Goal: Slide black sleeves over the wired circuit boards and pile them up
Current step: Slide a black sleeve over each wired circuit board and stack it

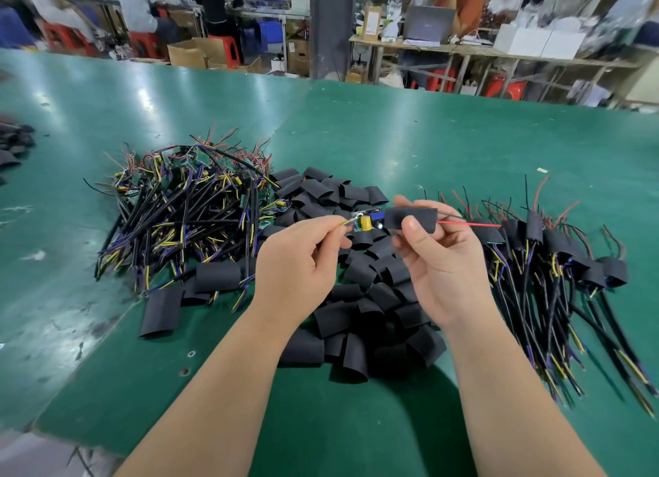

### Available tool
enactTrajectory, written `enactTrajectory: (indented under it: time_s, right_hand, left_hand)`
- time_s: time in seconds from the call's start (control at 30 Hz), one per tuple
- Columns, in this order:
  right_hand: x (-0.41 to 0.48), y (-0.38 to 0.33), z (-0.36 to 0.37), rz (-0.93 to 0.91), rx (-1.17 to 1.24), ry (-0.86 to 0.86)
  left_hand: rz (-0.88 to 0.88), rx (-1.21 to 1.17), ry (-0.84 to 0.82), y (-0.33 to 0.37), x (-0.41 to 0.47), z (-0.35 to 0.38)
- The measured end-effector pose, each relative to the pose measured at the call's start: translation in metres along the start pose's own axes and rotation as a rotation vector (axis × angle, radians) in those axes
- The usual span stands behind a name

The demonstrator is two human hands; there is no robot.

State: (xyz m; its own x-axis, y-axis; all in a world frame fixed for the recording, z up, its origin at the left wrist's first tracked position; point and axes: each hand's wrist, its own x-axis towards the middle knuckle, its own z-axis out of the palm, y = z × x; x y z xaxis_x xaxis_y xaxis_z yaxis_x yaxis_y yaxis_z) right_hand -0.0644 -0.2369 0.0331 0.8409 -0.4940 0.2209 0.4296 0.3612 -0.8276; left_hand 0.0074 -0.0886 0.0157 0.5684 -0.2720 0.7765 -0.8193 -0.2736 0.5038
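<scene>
Electronics assembly workshop, green-matted bench [428,138], workers [139,9] behind (blurred), red stools [228,48], cardboard boxes [187,54], seemingly a laptop [429,22]

Black sleeve [411,218] partway over circuit board [367,220]

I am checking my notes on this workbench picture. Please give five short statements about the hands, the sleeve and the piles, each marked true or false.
1. The right hand holds a flat black tube sleeve. True.
2. The small circuit board with a yellow capacitor is fully inside that sleeve. False: it lies mostly bare at the sleeve's left end.
3. A thin red wire sticks out of the sleeve's right end. True.
4. The left hand is empty. False: it pinches the board's yellow and purple wires.
5. The pile of sleeved boards lies on the person's left. False: it lies on the right; the bare wired boards are piled on the left.
</scene>
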Motion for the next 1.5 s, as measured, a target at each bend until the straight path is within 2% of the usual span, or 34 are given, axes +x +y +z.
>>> enactTrajectory:
  time_s: [0.2, 0.43, 0.57, 0.8, 0.97, 1.1, 1.17, 1.27, 1.33, 1.43, 1.5]
  right_hand:
    - [0.000, -0.003, -0.008, 0.067, 0.051, -0.178]
    - [-0.002, -0.002, -0.006, 0.044, -0.060, -0.286]
    - [-0.001, 0.003, -0.006, -0.018, -0.256, -0.194]
    - [-0.002, 0.010, -0.001, 0.000, -0.313, -0.111]
    - [-0.004, 0.008, 0.002, 0.090, -0.184, -0.191]
    - [-0.005, 0.014, 0.007, 0.152, -0.169, -0.115]
    - [-0.005, 0.013, 0.012, 0.183, -0.049, -0.067]
    - [0.001, -0.003, 0.011, 0.183, 0.199, 0.087]
    - [0.008, -0.017, 0.001, 0.127, 0.256, 0.193]
    - [0.015, -0.038, -0.021, -0.034, 0.219, 0.318]
    - [0.016, -0.052, -0.035, -0.160, 0.062, 0.378]
  left_hand:
    - [-0.036, -0.044, -0.048, 0.002, 0.002, -0.003]
    - [-0.049, -0.028, -0.109, 0.001, 0.002, -0.004]
    - [-0.028, 0.015, -0.132, 0.002, 0.001, -0.004]
    - [0.016, 0.041, -0.112, 0.003, 0.000, -0.002]
    - [0.048, 0.042, -0.117, 0.000, 0.000, -0.002]
    - [0.081, 0.067, -0.132, -0.002, -0.001, -0.002]
    - [0.067, 0.045, -0.094, -0.001, 0.001, -0.003]
    - [-0.016, 0.050, 0.086, -0.007, 0.008, -0.011]
    - [-0.157, 0.203, 0.147, -0.019, 0.011, -0.018]
    - [-0.492, 0.584, 0.051, -0.039, 0.008, -0.023]
    - [-0.627, 0.701, -0.087, -0.045, 0.005, -0.025]
